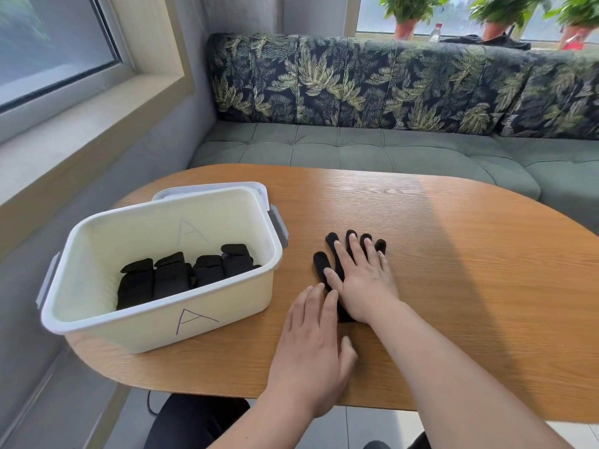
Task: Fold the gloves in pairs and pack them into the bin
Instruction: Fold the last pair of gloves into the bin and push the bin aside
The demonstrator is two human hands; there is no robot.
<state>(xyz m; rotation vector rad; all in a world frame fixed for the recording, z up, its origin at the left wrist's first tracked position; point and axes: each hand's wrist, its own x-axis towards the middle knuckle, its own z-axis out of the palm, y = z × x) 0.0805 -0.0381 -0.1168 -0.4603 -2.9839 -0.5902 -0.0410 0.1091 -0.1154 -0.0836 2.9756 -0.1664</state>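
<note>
Fingers straight and spread, the right hand (363, 281) presses flat on a black glove (321, 264) that lies open on the wooden table (470, 286). The left hand (311, 345) lies flat too, gripping nothing, its relaxed fingertips at the glove's cuff end. Just to the left stands the cream bin (146, 328) marked "A", with a row of folded black gloves (181, 277) inside.

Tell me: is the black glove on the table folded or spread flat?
Spread flat. The glove lies on the table, fingers fanned out, under the flat right hand.
</note>
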